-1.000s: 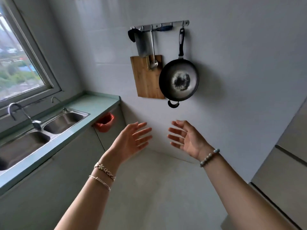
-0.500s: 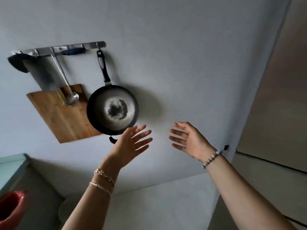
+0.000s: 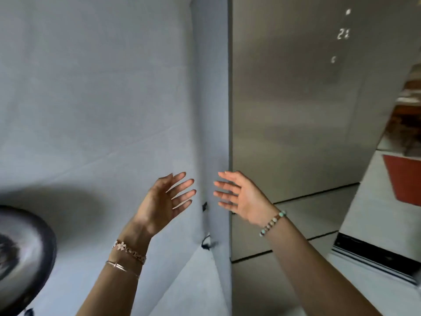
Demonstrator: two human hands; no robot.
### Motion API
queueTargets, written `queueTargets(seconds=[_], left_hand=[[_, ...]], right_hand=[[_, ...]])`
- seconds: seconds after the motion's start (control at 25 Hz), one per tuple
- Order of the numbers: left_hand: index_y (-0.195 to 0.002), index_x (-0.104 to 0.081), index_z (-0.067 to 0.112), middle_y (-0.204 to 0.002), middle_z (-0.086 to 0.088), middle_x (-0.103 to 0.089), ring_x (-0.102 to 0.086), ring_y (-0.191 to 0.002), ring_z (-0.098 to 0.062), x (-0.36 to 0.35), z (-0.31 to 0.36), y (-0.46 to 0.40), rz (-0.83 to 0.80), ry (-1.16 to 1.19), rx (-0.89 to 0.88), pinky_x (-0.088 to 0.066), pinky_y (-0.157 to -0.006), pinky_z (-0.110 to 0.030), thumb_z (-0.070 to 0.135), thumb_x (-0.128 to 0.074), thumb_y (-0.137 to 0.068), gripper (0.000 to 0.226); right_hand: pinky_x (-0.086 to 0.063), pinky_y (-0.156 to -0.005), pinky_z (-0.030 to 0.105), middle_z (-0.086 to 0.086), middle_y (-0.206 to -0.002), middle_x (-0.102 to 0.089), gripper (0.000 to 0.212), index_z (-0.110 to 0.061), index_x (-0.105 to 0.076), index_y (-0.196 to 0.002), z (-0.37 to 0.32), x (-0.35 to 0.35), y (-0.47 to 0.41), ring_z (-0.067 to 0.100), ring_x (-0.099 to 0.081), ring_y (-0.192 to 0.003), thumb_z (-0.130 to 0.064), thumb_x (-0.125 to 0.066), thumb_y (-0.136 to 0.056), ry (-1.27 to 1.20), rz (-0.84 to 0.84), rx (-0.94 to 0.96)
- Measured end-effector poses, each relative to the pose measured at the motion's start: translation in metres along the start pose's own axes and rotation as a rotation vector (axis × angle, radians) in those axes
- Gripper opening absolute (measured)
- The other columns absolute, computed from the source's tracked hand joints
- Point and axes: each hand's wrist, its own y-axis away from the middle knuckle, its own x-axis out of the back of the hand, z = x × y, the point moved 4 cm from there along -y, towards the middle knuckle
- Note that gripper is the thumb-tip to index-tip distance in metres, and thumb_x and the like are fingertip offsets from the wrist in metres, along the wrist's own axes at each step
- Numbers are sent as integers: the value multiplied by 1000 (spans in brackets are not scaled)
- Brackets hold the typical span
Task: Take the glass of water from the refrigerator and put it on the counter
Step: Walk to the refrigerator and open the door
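A tall steel-grey refrigerator (image 3: 296, 106) fills the right half of the view, its doors closed, with a small lit display near its top. Both hands are raised in front of me, palms facing each other, fingers spread and holding nothing. My left hand (image 3: 167, 201) hangs before the pale wall, left of the refrigerator's left edge. My right hand (image 3: 241, 197) is in front of the refrigerator's lower left corner area, apart from the door. No glass of water and no counter are in view.
A black frying pan (image 3: 25, 254) hangs on the wall at the lower left edge. A black plug and cord (image 3: 206, 244) sit in the gap beside the refrigerator. At the far right is a white surface with a red panel (image 3: 405, 179).
The view has swung right: the sink, counter, cutting board and rack have gone out of frame, the pan slid to the left edge, and the refrigerator now fills the right. Both hands keep their pose.
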Motion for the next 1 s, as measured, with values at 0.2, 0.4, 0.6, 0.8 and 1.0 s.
queueTargets(seconds=[0.2,0.4,0.6,0.8,1.0], left_hand=[[-107,-70,24,-110,-3,-76,-67,-105,-26,-71,-9,-45,-174,-3,48,-39,-107,-42,38,-46,-95,30],[-106,-71,22,-114,-5,-74,-68,-103,-27,-90,1,-59,-240,6,24,-42,-103,-41,37,-49,-92,30],[-106,-72,22,-116,-6,-74,-66,-106,-28,-80,25,-72,-248,27,-1,-42,-103,-41,36,-51,-89,30],[-111,-71,20,-121,-8,-73,-63,-114,-31,-73,44,-90,-272,-20,20,-37,-110,-45,35,-52,-89,33],[-117,-68,18,-122,-8,-72,-62,-117,-32,-64,53,-99,-278,-29,39,-37,-111,-45,37,-56,-82,42]], right_hand=[[-52,-86,36,-2,-103,-74,23,-27,-71,-106,-35,46,11,18,-69,-89,-38,-57,-91,-24,116,79],[-53,-82,35,0,-106,-74,23,-26,-72,-107,-61,50,8,18,-70,-91,-37,-57,-92,-7,129,139],[-53,-81,33,1,-105,-75,24,-24,-72,-108,-82,28,-1,18,-69,-93,-35,-60,-91,77,151,223],[-46,-86,27,-1,-100,-71,15,-27,-71,-98,-118,2,-3,15,-64,-96,-29,-71,-83,438,539,843],[-27,-114,37,16,-157,-30,87,-18,-35,-152,-131,-46,-21,30,-27,-144,-42,-70,-76,1120,837,1146]])
